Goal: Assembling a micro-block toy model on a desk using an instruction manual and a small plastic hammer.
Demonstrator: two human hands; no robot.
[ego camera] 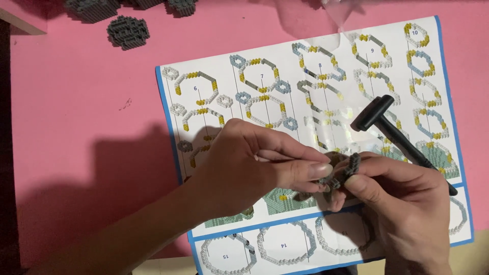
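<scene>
Over a printed instruction sheet (326,66), both of my hands meet on a small grey ring of tiny building blocks (345,172). My left hand (249,165) pinches its left side with thumb and fingertips. My right hand (402,203) grips its right side with thumb and forefinger. A black hammer-shaped tool (387,125) also sits in my right hand, its head pointing up-left and its handle running under my fingers. Most of the ring is hidden by my fingers.
The sheet lies on a pink surface (81,102) and shows ring-shaped build steps in grey, white and yellow. Grey block assemblies (128,32) rest at the top left, with more at the upper edge. A clear plastic bag (341,12) lies at the top.
</scene>
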